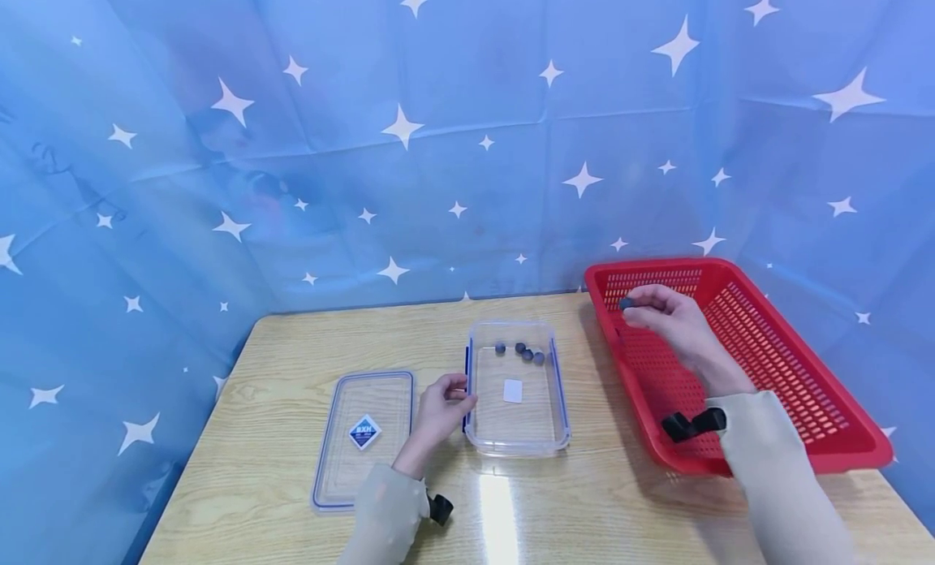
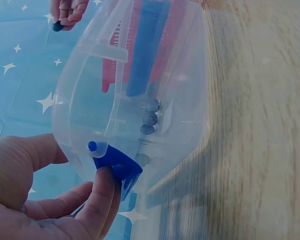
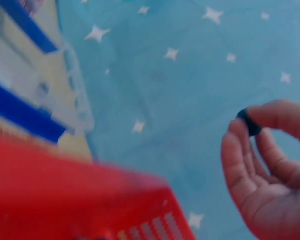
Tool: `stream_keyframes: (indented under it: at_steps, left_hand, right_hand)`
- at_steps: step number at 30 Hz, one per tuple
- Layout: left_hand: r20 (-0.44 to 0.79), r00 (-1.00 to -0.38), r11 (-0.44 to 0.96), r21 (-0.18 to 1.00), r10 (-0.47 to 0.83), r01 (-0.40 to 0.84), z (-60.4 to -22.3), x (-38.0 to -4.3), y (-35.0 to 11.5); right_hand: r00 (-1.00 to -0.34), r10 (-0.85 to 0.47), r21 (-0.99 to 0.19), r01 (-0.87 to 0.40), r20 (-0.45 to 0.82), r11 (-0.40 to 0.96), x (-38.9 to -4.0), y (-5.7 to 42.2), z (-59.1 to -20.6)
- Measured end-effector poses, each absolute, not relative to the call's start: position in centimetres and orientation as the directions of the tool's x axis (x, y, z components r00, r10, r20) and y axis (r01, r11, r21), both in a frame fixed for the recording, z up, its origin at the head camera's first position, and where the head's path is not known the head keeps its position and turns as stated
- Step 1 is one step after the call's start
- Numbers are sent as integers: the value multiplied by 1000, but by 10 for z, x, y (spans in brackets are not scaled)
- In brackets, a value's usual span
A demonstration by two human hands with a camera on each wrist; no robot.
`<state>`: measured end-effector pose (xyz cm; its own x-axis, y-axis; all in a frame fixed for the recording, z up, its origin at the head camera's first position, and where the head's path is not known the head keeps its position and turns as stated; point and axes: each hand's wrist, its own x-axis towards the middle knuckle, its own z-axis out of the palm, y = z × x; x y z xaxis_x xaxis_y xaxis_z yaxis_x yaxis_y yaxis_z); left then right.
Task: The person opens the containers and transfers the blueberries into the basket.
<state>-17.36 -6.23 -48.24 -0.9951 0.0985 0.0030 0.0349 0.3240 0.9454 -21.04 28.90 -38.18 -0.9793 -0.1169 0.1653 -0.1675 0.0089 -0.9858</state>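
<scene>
My right hand (image 1: 674, 321) pinches a small dark round blueberry (image 3: 250, 123) between thumb and fingertips, above the left rim of the red basket (image 1: 634, 403). At the middle of the table stands a clear plastic container (image 1: 520, 446) with blue-edged sides and its top off. Several blueberries (image 1: 527, 355) lie inside, near its far end. My left hand (image 1: 441, 411) holds the container's left side, thumb at the wall and fingers at the blue latch (image 2: 117, 162). A white square (image 1: 513, 390) shows on the container's floor.
A clear lid (image 1: 336, 476) with a blue rim and a diamond-shaped label (image 1: 364, 432) lies flat on the wooden table (image 1: 241, 435), left of the container. The basket stands at the right side. A blue star-printed curtain (image 1: 467, 167) hangs behind the table.
</scene>
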Motion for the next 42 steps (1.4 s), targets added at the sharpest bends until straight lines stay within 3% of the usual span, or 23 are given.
stream_keyframes:
  at_steps: [10, 25, 32, 42]
  left_hand:
    - [18, -996, 339, 940, 86, 46, -484, -173, -64]
    - [-4, -996, 351, 936, 92, 29, -483, -173, -63]
    - [1, -995, 349, 936, 95, 34, -483, -174, -63]
    - [-1, -995, 349, 937, 96, 33, -483, -174, -63]
  right_hand:
    - [-940, -271, -978, -200, 207, -54, -225, 331, -402]
    - [-919, -351, -920, -30, 179, -390, -243, 379, -436]
    - [-936, -341, -937, 39, 87, -347, -244, 389, -447]
    - [-960, -279, -962, 42, 36, -271, -245, 393, -454]
